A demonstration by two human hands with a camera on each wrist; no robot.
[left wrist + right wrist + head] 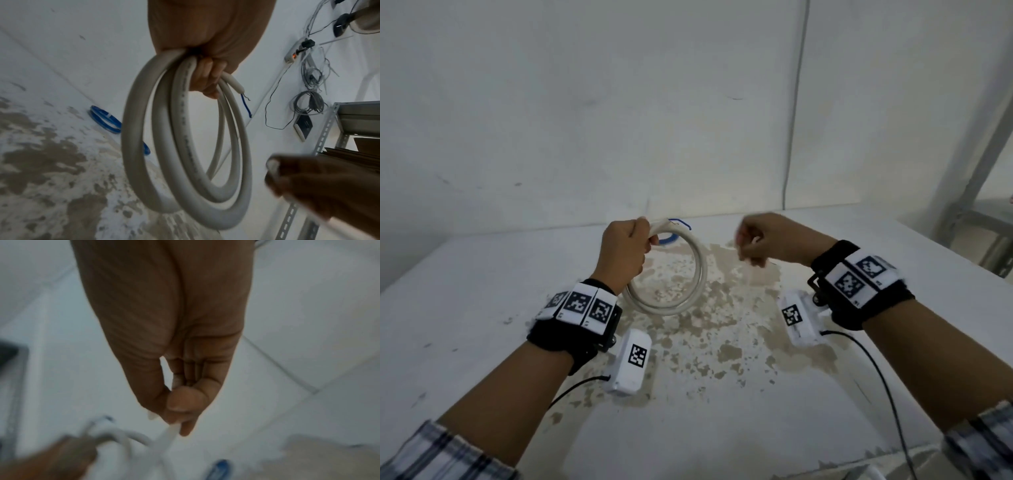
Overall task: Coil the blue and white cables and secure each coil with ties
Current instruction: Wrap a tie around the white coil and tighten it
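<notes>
My left hand (pixel 643 236) grips the top of the white cable coil (pixel 671 277) and holds it upright above the table; its loops hang below the curled fingers (pixel 207 78). The white cable's end (pixel 245 104) sticks out by the fist and shows a thin blue inner wire. The blue cable coil (pixel 104 120) lies flat on the table behind, with a white tie round it. To the right, my right hand (pixel 748 246) pinches a thin white tie (pixel 170 433) between thumb and forefinger. The tie points toward the white coil (pixel 115 434); blur hides whether it touches.
The white table (pixel 722 394) has brown worn patches in the middle and meets a wall at the back. A grey metal shelf (pixel 983 219) stands at the far right. A power strip (pixel 293 53) and tangled grey cables (pixel 308 104) lie beyond the table.
</notes>
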